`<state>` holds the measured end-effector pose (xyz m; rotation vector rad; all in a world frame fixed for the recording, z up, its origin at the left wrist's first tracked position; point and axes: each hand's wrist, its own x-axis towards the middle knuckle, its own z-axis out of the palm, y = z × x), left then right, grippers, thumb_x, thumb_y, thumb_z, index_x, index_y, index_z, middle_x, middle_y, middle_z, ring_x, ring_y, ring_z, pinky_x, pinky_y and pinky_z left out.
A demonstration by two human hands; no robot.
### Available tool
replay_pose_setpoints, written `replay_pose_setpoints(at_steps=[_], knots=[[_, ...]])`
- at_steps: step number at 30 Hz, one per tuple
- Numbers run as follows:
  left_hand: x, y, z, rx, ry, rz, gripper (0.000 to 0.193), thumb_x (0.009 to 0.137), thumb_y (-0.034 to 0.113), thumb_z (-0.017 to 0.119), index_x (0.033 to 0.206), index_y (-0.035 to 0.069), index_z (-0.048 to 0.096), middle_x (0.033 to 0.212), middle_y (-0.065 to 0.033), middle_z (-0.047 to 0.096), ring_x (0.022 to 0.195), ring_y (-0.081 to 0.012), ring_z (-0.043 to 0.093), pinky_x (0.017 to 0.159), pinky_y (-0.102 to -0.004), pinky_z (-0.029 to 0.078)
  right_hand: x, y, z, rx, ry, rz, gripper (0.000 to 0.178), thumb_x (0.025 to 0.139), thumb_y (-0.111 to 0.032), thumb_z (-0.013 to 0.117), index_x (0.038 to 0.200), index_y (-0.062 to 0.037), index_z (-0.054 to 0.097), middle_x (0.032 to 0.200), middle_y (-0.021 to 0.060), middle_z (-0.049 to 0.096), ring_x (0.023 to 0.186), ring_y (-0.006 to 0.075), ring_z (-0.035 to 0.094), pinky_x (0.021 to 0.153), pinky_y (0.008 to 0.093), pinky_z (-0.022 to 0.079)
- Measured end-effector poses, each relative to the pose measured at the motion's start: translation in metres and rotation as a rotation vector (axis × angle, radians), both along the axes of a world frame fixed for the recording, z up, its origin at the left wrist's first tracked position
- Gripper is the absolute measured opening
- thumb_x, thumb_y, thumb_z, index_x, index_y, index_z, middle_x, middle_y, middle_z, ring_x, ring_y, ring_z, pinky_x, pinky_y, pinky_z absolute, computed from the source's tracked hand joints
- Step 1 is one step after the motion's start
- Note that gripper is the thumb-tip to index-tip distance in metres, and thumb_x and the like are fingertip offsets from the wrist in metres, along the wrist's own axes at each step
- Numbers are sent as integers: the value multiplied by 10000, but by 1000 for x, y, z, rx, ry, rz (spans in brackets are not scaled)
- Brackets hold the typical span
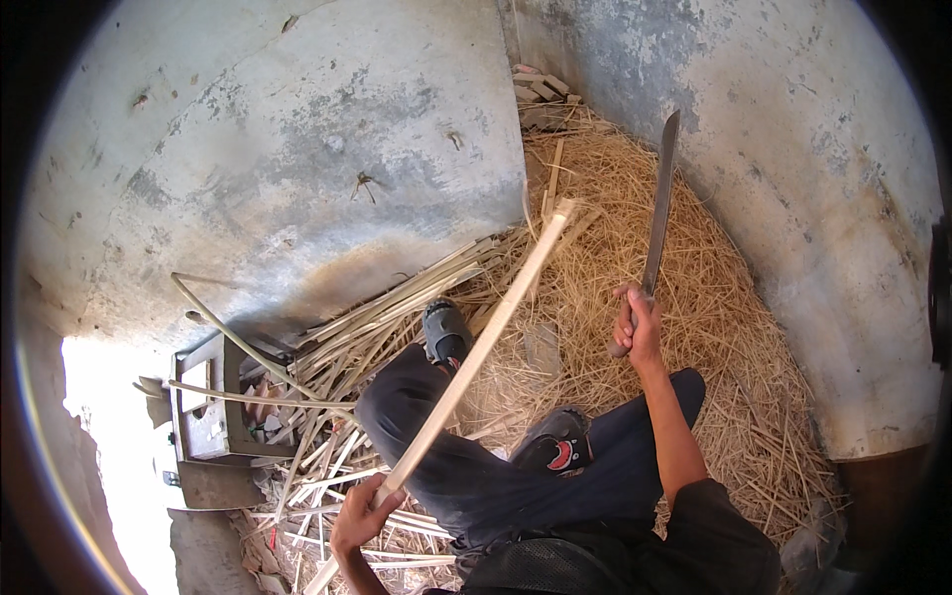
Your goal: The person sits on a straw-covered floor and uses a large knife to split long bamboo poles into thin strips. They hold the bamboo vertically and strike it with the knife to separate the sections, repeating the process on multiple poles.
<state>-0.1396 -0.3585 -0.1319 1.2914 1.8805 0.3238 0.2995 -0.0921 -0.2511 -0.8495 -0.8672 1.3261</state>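
left grip: closed around pale strip
right grip: closed around knife handle
strip axis: up-right from left grip, the nearer

Stained walls fill the upper frame before you, as a box stands at lower left beside a bright opening.

Knife right of the strip, above straw — box far left.
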Motion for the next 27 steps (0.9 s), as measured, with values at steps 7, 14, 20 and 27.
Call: replay_pose_setpoints(at_steps=[7, 14, 20, 27], knots=[[-32, -11, -59, 260, 137, -229, 274, 919, 237, 754, 971, -15, 658, 592, -33, 454, 569, -137, 450, 550, -317, 381, 29, -27, -16, 52, -689, -14, 298, 979, -371, 664, 966, -76, 628, 542, -74, 370, 455, 42, 311, 469, 256, 280], [5, 18, -24, -99, -270, -43, 382, 1022, 360, 606, 859, 15, 619, 612, 13, 447, 558, -115, 442, 526, -306, 348, 20, -52, -72, -11, -539, -118, 320, 978, -388, 669, 1048, -88, 581, 562, -26, 447, 448, 45, 389, 436, 265, 331], [29, 19, -27, -260, -685, 139, 407, 1083, 382, 474, 940, 22, 599, 609, 5, 457, 541, -99, 455, 516, -262, 364, -38, -66, -53, -106, -179, -209, 308, 996, -354, 633, 1091, -82, 523, 582, -22, 451, 427, 63, 413, 390, 258, 371], [37, 20, -42, -229, -899, 152, 412, 1072, 369, 480, 1009, -18, 604, 622, -39, 489, 559, -147, 512, 520, -298, 434, -87, -70, -30, 43, -77, -128, 272, 1001, -325, 616, 1076, -86, 508, 599, -27, 466, 443, 56, 421, 400, 239, 362]])
